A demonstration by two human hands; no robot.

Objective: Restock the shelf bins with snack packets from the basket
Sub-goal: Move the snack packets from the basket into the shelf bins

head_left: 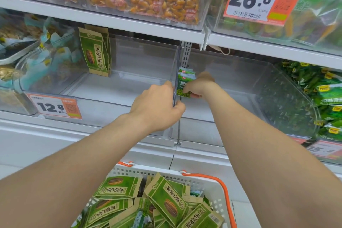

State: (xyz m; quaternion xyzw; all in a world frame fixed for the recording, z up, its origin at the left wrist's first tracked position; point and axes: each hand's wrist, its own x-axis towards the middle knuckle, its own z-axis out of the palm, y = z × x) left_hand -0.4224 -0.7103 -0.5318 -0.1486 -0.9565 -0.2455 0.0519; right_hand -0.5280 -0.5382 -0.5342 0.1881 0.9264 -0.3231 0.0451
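White shop shelving, clear bins: left bin has upright seed packets at its back; left hand curls round the clear wall between bins; right hand pinches small green packets inside the right bin; basket below holds heaped packets.

The shelf bins are clear, glossy plastic on smooth white shelves that look like painted metal. The basket is white perforated plastic with an orange handle. Its snack packets look like matt brown paper printed green.
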